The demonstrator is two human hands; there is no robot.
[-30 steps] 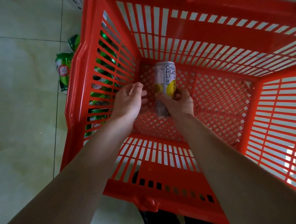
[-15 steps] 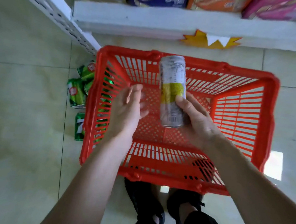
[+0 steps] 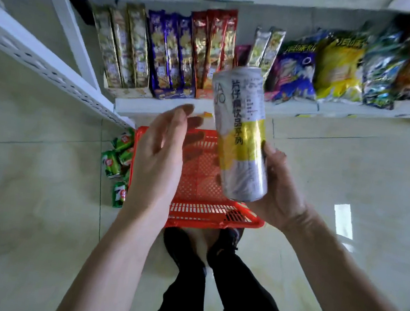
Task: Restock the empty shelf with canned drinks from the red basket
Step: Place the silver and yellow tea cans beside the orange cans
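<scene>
A tall white and yellow drink can (image 3: 241, 131) is held upright in front of me, well above the floor. My right hand (image 3: 280, 188) grips its lower half from the right and behind. My left hand (image 3: 159, 154) hovers just left of the can with straight, spread fingers, holding nothing. Below both hands the red basket (image 3: 191, 211) stands on the tiled floor; the part of its mesh bottom that shows holds no cans. Several green cans (image 3: 117, 159) lie on the floor against the basket's left side.
A white shelf (image 3: 158, 107) low ahead carries rows of snack packs (image 3: 160, 50) and crisp bags (image 3: 340, 68). A perforated white shelf upright (image 3: 41, 66) slants in from the left. My legs and black shoes (image 3: 201, 254) stand right behind the basket.
The right hand has lifted the can out of the basket and up towards my head. My view has risen from inside the basket to the shelves. The left hand rose alongside, staying open.
</scene>
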